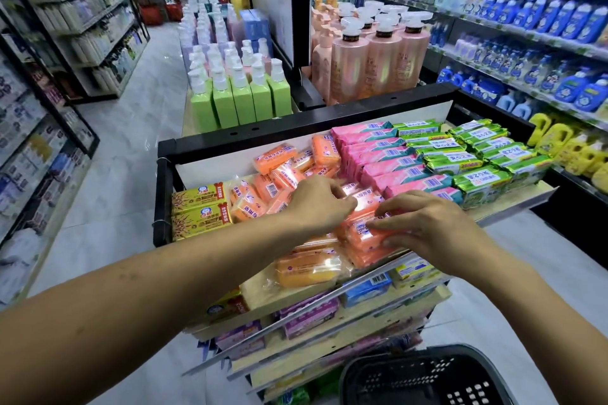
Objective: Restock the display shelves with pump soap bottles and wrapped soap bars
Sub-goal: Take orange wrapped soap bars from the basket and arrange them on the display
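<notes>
Head view: right hand [427,228] pinches the orange soap bars [360,240], stacked at the near edge of the shelf [289,297]; left hand [316,204] curls over them — grip unclear. Risk: slick wrappers, loose stack — a nudge could slide bars off.

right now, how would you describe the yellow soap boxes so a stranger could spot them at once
Find the black-framed stand in mid-aisle and look at its top shelf. At the shelf's left end sit two yellow boxes. Only they carry a red starburst print, while the orange bars beside them are in clear shiny wrap.
</notes>
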Tool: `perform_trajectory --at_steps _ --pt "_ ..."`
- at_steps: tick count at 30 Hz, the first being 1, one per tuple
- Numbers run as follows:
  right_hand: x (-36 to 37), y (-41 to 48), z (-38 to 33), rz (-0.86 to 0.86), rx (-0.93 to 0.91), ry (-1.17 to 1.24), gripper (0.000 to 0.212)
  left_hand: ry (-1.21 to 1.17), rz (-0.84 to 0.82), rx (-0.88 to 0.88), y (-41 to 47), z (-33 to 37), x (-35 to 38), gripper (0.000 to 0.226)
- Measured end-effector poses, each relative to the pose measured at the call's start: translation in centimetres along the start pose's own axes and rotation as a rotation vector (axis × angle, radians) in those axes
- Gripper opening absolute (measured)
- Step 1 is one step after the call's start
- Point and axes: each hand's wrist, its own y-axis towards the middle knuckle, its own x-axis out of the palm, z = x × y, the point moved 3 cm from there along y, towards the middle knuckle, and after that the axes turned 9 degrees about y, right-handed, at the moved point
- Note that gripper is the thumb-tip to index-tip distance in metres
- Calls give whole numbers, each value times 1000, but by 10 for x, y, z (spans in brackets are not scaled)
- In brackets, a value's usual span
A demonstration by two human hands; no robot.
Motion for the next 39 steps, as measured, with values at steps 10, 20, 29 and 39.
perform_trajectory --at_steps 10,20,29,39 --pt "-2 -2 0 38 27 48 32 14 -31 17 11 -7 -6 28" --pt "-11 1 -5 299 13 122 18 461 62 252 93 6 -51 52" --pt "-15 -1 -11 357 19 135 15 1023 -144 622 137 2 -34 48" --pt "-13 -5 -7 404 46 123 12 1031 -64 709 128 -3 -63 53"
